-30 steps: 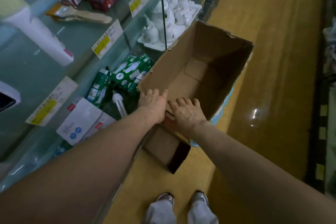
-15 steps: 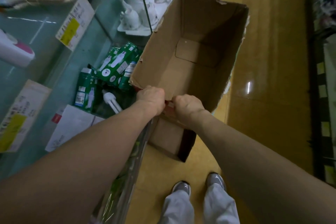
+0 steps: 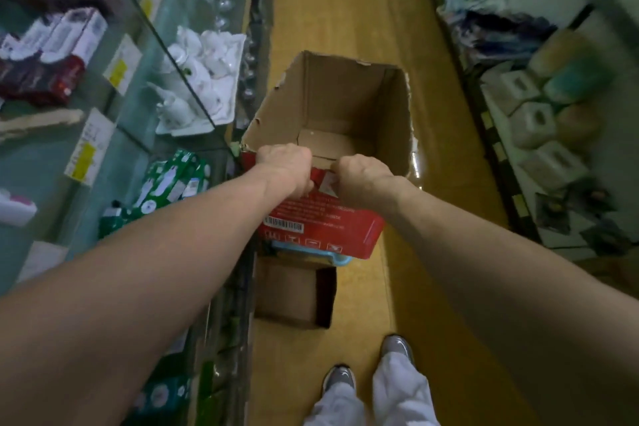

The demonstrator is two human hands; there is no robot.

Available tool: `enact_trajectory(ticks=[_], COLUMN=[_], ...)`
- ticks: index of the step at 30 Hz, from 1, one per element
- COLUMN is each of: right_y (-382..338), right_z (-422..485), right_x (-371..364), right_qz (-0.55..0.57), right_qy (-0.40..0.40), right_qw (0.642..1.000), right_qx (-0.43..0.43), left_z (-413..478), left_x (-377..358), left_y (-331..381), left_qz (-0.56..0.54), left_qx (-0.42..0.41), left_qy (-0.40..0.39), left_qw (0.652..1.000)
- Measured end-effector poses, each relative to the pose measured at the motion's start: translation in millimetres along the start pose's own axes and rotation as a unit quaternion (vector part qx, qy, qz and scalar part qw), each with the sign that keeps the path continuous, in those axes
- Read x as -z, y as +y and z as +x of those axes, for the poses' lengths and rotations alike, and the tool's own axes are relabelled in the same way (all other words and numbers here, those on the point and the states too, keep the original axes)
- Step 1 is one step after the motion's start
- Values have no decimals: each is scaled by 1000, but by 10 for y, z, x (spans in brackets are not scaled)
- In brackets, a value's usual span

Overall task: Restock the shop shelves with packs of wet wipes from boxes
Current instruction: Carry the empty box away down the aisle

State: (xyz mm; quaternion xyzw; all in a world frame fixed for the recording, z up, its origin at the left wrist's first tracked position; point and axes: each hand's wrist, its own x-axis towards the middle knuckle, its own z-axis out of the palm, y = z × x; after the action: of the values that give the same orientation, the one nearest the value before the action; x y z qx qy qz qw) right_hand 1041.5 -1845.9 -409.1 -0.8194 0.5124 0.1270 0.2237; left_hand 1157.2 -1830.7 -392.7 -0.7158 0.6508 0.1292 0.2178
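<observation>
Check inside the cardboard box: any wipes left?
Only bare walls and a bottom flap show inside the cardboard box; no packs visible. The left hand and right hand grip its near edge, covering the floor strip nearest them.

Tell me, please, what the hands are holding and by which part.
The left hand and right hand both grip the cardboard box by its near top rim, side by side, above its red printed side.
</observation>
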Motion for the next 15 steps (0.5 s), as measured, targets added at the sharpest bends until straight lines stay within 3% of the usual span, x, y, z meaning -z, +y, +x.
enact_trajectory(ticks=[15], right_y=[1791], right_z=[-1678], right_x=[-2], right_qz=[152], right_qy=[22], right_qw=[969], right_qx=[-196], left_z=[-532], left_x=[590], left_y=[2229], left_qz=[140], left_qx=[-271], left_qy=[3], left_qw=[952])
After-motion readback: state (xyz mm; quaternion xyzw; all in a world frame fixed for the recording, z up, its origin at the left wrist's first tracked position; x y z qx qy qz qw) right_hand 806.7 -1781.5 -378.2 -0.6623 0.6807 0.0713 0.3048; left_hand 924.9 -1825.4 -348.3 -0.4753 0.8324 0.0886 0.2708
